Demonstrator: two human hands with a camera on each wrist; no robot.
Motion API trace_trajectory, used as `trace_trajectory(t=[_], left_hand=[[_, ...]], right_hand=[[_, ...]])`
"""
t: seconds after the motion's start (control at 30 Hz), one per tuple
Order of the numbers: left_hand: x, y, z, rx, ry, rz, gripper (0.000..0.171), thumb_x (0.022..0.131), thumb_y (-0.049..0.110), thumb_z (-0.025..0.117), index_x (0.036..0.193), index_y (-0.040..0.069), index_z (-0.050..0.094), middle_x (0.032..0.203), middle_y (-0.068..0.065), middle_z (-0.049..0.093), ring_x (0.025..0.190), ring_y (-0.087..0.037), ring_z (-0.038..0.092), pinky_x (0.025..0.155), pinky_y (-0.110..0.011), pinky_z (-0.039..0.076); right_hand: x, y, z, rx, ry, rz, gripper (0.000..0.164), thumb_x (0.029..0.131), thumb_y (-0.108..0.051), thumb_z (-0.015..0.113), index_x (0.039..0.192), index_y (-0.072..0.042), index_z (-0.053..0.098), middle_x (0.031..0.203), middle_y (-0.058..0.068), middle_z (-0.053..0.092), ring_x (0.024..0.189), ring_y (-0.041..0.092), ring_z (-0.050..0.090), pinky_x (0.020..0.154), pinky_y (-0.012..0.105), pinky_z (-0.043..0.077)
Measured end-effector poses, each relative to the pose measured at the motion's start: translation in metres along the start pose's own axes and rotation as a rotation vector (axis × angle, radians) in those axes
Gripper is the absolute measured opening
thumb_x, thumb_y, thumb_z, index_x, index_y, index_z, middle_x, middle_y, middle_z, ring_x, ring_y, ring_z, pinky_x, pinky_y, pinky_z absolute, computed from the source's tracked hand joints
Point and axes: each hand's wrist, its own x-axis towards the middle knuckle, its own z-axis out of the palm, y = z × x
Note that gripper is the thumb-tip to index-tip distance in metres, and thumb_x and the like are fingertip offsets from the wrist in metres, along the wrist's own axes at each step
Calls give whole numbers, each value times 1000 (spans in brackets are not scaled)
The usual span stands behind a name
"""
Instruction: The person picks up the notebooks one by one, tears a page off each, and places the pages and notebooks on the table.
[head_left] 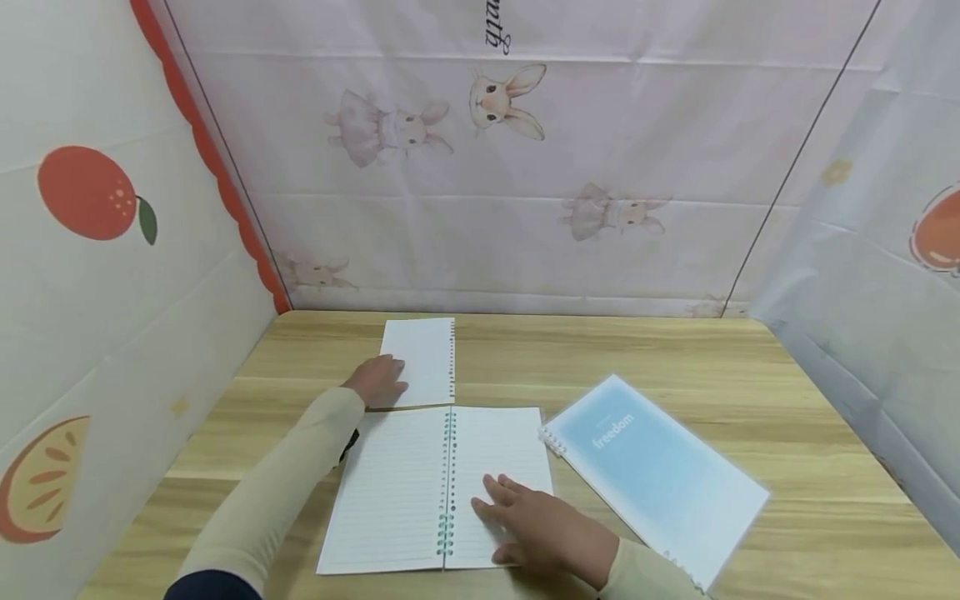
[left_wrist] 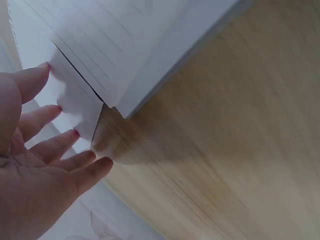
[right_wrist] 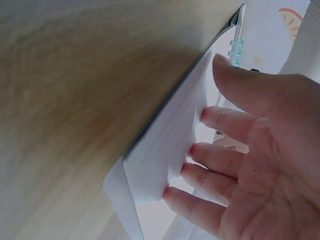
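An open spiral notebook (head_left: 397, 492) with lined pages and green rings lies on the table in the head view. My right hand (head_left: 536, 525) touches its right page, fingers spread; in the right wrist view the fingertips (right_wrist: 172, 192) meet the paper. Just beyond the notebook lies a loose white sheet (head_left: 427, 362) with a ragged, punched right edge. My left hand (head_left: 375, 381) rests on the left side of that sheet. In the left wrist view the left fingers (left_wrist: 55, 147) are extended over the sheet, beside the notebook's corner.
A closed spiral notebook with a blue cover (head_left: 648, 479) marked "freedom" lies at an angle on the right. The wooden table (head_left: 810, 467) is bordered by a printed cloth wall (head_left: 450, 250) behind and similar cloths at both sides.
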Motion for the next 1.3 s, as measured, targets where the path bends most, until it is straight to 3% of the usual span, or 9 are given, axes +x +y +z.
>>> trace_trajectory(t=[0.17,0.4,0.6,0.8,0.93,1.07,1.13,1.23,1.3], left_hand=[[6,3,3,-32,-48,-29,51,96,19,58,137,-8,44,138,-29,45,129,-43,42,107,-52,34],[15,22,-2,-61,41,-16,43,89,17,66,126,-3,58,129,-23,56,122,-38,50,103,-49,39],[12,75,-20,-90,162,60,10,90,14,63,91,7,70,94,-7,68,84,-22,62,74,-38,51],[0,143,-30,-153,232,207,11,87,12,64,76,15,67,78,4,64,69,-13,55,60,-29,47],[-7,197,-22,-150,182,355,7,87,14,64,82,15,68,82,5,66,74,-10,59,64,-25,49],[-15,263,2,-90,81,494,10,92,23,64,88,15,70,86,7,67,76,-6,59,62,-19,46],[-20,302,21,10,44,519,17,93,32,62,85,18,69,84,8,65,73,-6,56,57,-20,44],[-31,363,54,235,24,500,35,90,56,57,84,24,68,85,7,62,73,-8,54,55,-25,45],[-38,399,74,396,-21,437,52,84,73,47,94,28,71,101,2,65,84,-12,58,61,-31,50]], right_hand=[[-2,2,2,22,-9,20,63,86,-42,67,142,-22,47,151,8,38,137,26,39,104,39,41],[0,11,0,36,2,-6,58,86,-42,66,139,-22,51,148,8,42,133,27,43,104,40,41],[0,54,-14,226,258,-94,20,88,-15,67,107,-9,71,108,3,69,99,15,64,88,29,51],[-51,115,-30,296,595,82,11,84,2,68,89,-5,74,86,1,72,79,13,67,67,25,55],[-108,157,-35,270,713,311,10,86,1,67,92,-3,73,88,8,72,76,21,68,64,30,55],[-162,194,-33,289,693,539,18,95,-11,60,102,2,70,93,18,71,79,31,67,62,33,53],[-183,208,-30,322,656,628,29,99,-19,54,108,5,67,95,20,70,80,28,67,61,31,51],[-205,222,-24,400,598,703,42,102,-29,46,115,7,63,98,20,70,78,15,64,61,27,49],[-212,227,-20,450,586,720,46,102,-32,45,116,8,62,99,20,70,76,3,62,61,24,50]])
